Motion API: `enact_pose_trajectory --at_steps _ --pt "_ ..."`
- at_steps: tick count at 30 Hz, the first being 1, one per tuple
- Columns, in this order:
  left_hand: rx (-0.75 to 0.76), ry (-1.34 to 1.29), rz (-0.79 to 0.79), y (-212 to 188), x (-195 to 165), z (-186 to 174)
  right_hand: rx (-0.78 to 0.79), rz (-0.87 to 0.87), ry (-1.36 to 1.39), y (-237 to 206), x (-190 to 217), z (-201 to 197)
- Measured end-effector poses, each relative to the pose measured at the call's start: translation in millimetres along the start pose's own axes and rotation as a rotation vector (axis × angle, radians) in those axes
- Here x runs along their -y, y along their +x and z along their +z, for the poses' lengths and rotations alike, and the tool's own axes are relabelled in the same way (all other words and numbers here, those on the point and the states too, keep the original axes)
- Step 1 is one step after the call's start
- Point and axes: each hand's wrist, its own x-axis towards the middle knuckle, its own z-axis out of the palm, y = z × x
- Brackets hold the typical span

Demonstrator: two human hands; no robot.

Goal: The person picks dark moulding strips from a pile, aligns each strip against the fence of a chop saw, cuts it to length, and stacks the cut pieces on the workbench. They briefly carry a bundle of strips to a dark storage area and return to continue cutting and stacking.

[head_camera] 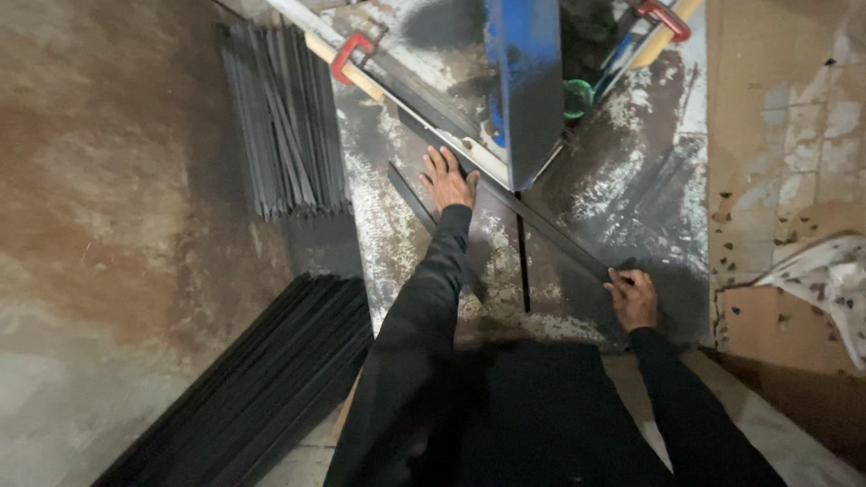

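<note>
A long dark metal strip (541, 230) is seen lying diagonally across the worn metal surface (649, 180), running from about 11 o'clock under the blue machine arm (523, 81) down to 4 o'clock. The left hand (448, 180) is laid flat on the strip near the machine, fingers spread, grip fully open, pressing rather than holding. The right hand (633, 299) is curled around the strip's near end at 4 o'clock, its grip closed on the edge.

The strip is judged stiff, thin and fairly heavy for its width, likely to flex along its length if lifted by 1 end alone, so support at 2 well-separated spots is suited. Its edges may be sharp and its faces slippery with dust; a pinch across the flat faces is safer than fingers along the edge.

A stack of similar grey strips (284, 117) lies at 10 o'clock, and a dark pile of strips (271, 379) at 7 o'clock. A red-handled clamp (350, 54) is seen at 11 o'clock.
</note>
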Motion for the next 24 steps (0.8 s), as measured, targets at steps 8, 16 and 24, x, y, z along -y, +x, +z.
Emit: enact_pose_trajectory --at_steps 8,16,24 --pt "0.079 0.007 -0.026 29.5 6.4 -14.6 -0.028 -0.016 0.025 31.7 19.8 14.5" --pt "0.056 -0.040 0.006 20.5 3.3 3.5 0.008 0.046 -0.004 23.9 15.1 8.3" --pt "0.097 0.021 -0.044 65.8 -0.2 5.7 -0.084 0.114 -0.128 2.3 -20.2 -28.9"
